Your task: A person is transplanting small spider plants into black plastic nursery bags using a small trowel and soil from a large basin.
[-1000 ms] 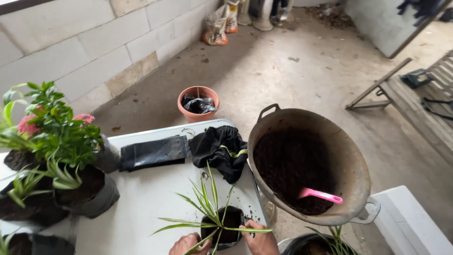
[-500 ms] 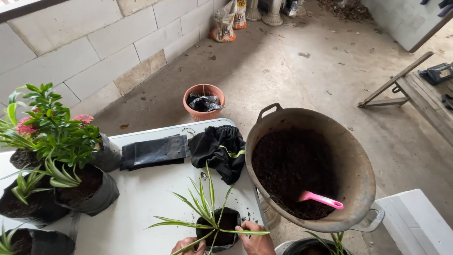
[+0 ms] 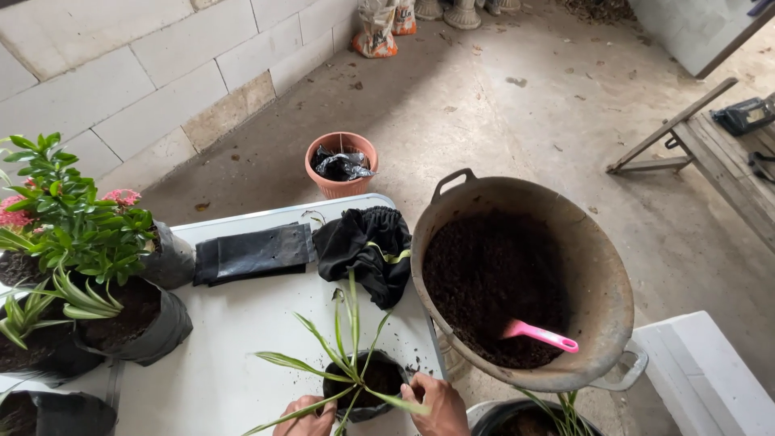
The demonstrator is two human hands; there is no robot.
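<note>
With your left hand [image 3: 305, 416] and right hand [image 3: 432, 404] both clasping the small black plastic grow bag [image 3: 363, 387] of the green strap-leaved seedling [image 3: 343, 351] at lower centre, keep it upright on the white worktop [image 3: 242, 323] and press soil evenly.

Packages only. Printed bag [image 3: 377, 31] at top centre, on the concrete floor against the block wall: upright, crumpled, whitish with an orange-red bottom band; print too small to tell. Flat black plastic bag [image 3: 253, 253] on the white table [image 3: 218, 355], rectangular, folded, lying just beside a crumpled black bag [image 3: 365, 250] with a thin yellow-green strip, which hangs at the table's far right edge. Crumpled black plastic [image 3: 342, 166] stuffed inside the terracotta pot [image 3: 340, 182] on the floor beyond the table. Black grow bags [image 3: 137, 327] with soil and plants stand at the table's left side. No labels, signs or screens visible.
</note>
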